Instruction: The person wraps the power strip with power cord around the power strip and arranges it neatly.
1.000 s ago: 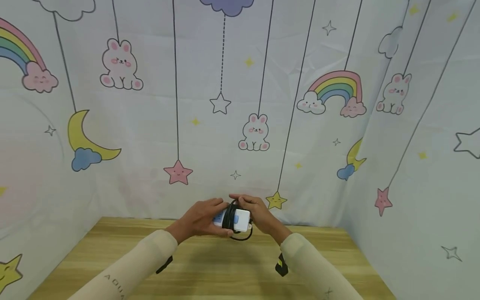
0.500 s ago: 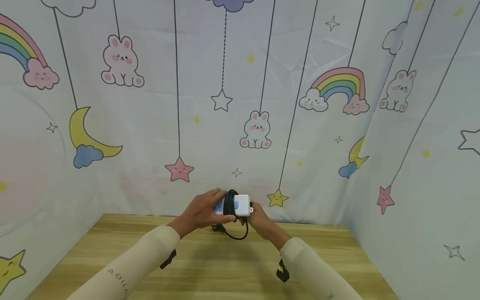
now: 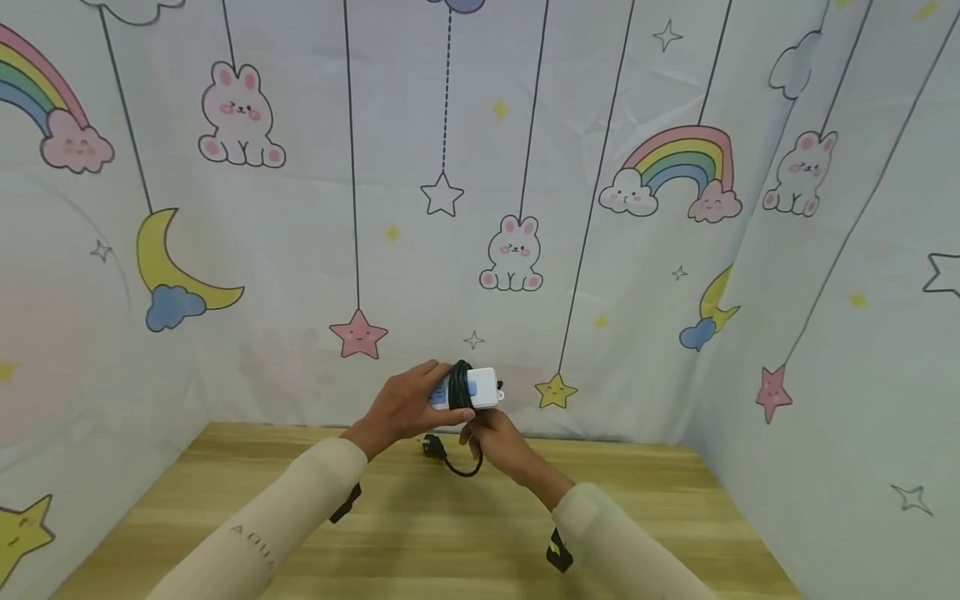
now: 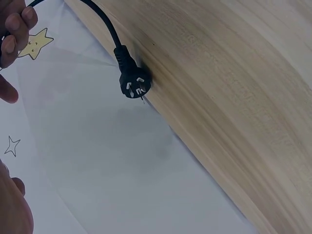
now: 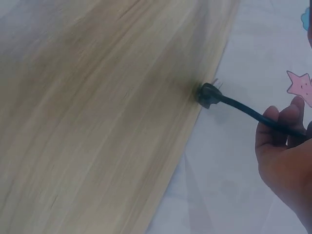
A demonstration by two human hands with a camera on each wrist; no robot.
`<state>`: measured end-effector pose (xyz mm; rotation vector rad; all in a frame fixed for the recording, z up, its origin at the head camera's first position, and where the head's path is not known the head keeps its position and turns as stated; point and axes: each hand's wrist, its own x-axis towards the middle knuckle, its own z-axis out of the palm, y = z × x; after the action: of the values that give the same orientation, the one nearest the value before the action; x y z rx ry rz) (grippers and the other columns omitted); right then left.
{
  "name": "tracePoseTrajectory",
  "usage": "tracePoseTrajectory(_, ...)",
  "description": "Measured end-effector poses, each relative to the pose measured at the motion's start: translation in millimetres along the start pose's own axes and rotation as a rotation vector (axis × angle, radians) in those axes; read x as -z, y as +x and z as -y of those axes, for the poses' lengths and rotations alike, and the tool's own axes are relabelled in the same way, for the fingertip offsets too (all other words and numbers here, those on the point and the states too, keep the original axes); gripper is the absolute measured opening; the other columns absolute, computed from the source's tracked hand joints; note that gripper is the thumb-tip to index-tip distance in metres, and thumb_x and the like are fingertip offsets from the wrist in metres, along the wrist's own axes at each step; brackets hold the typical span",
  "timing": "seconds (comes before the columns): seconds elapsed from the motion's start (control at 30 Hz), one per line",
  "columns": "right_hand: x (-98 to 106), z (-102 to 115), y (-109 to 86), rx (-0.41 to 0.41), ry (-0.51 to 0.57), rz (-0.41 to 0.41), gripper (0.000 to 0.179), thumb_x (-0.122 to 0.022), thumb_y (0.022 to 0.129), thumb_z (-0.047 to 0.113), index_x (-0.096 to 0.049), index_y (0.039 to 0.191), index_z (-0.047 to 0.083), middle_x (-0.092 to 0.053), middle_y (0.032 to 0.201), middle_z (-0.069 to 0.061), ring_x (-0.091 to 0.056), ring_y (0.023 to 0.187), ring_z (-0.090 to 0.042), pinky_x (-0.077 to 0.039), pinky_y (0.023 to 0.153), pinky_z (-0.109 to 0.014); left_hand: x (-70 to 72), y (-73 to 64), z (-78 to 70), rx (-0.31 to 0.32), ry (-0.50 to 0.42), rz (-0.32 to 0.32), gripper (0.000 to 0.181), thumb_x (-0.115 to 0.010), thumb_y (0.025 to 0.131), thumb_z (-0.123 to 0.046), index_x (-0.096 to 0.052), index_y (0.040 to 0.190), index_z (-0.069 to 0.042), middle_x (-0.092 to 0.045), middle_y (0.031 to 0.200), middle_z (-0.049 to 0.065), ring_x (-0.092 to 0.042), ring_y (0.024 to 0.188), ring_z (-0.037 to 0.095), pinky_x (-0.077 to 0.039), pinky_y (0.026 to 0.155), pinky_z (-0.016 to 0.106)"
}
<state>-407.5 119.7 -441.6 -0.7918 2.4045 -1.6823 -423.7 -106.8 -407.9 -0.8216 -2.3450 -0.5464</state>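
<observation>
In the head view a white power strip point(image 3: 483, 388) with blue parts has its black cord point(image 3: 460, 386) wound round its middle. My left hand point(image 3: 405, 404) grips its left end, thumb along the lower side. Just below the strip, my right hand point(image 3: 502, 443) holds the loose stretch of cord in curled fingers. From there the cord loops down to a black plug point(image 3: 432, 447), which hangs free near the table's back edge. Metal prongs show on the plug point(image 4: 135, 82) in the left wrist view. The right wrist view has the right hand point(image 5: 280, 141) round the cord.
Below the hands lies a wood-grain table point(image 3: 435, 533). A white cloth backdrop point(image 3: 292, 250) printed with rabbits, stars and rainbows rises behind it and along the sides. Black wrist mounts point(image 3: 558, 550) hang under both sleeves.
The right hand has come from above and beside the strip's right end down to below it, now on the cord. The plug has come into view, hanging. The left hand keeps its grip.
</observation>
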Motion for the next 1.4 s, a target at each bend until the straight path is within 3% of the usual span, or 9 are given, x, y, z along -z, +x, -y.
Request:
tracePoseTrajectory(0.2, -4, 5, 0.0, -0.033, -0.007, -0.057, 0.041, -0.038, 0.123, 0.018, -0.056, 0.154, -0.002, -0.065, 0.095, -0.007, -0.053, 0.072, -0.016, -0.047, 0.066, -0.030, -3.6, 3.1, -0.6, 0.026, 0.006, -0.007, 0.080, -0.086, 0.090, -0.064, -0.069, 0.145, -0.009, -0.070, 0.103, 0.004, -0.056, 0.077, 0.010, -0.051, 0.066, 0.027)
tracePoseTrajectory(0.53, -8, 8, -4.5, -0.037, -0.011, -0.051, 0.038, -0.039, 0.124, 0.023, -0.060, 0.139, -0.005, -0.067, 0.089, -0.009, -0.058, 0.067, -0.016, -0.052, 0.067, -0.032, -4.7, 3.8, 2.1, 0.044, -0.007, -0.031, 0.078, -0.085, 0.093, -0.062, -0.067, 0.146, -0.007, -0.074, 0.111, 0.009, -0.063, 0.081, 0.013, -0.059, 0.069, 0.032)
tracePoseTrajectory(0.77, -11, 3, -9.4, -0.060, -0.004, -0.032, 0.042, -0.039, 0.125, 0.028, -0.059, 0.150, 0.001, -0.070, 0.093, -0.010, -0.064, 0.073, -0.016, -0.058, 0.073, -0.033, 0.4, 7.1, 4.5, 0.066, 0.006, -0.050, 0.077, -0.085, 0.093, -0.060, -0.066, 0.144, -0.006, -0.076, 0.114, 0.012, -0.067, 0.082, 0.018, -0.062, 0.070, 0.036)
tracePoseTrajectory(1.07, -11, -2, -13.3, -0.058, -0.011, -0.038, 0.043, -0.041, 0.124, 0.029, -0.062, 0.149, 0.000, -0.071, 0.091, -0.009, -0.068, 0.077, -0.015, -0.062, 0.076, -0.033, -2.7, 6.7, 0.2, 0.089, -0.017, -0.051, 0.073, -0.086, 0.092, -0.058, -0.067, 0.141, -0.006, -0.074, 0.109, 0.010, -0.065, 0.080, 0.016, -0.060, 0.068, 0.034)
tracePoseTrajectory(1.27, -9, -12, -17.7, -0.032, -0.081, -0.048, 0.042, -0.044, 0.124, 0.028, -0.067, 0.140, -0.003, -0.077, 0.095, -0.015, -0.072, 0.085, -0.014, -0.064, 0.086, -0.036, -5.7, 8.7, -1.0, 0.154, -0.078, -0.053, 0.072, -0.084, 0.094, -0.058, -0.066, 0.141, -0.007, -0.070, 0.105, 0.008, -0.061, 0.079, 0.014, -0.055, 0.066, 0.030)
tracePoseTrajectory(1.4, -9, -19, -20.5, -0.019, -0.134, -0.063, 0.037, -0.047, 0.123, 0.027, -0.070, 0.130, -0.001, -0.080, 0.099, -0.017, -0.076, 0.092, -0.018, -0.064, 0.094, -0.045, -7.6, 10.2, -2.0, 0.205, -0.119, -0.057, 0.073, -0.084, 0.095, -0.057, -0.065, 0.144, -0.007, -0.071, 0.108, 0.010, -0.062, 0.081, 0.015, -0.054, 0.067, 0.030)
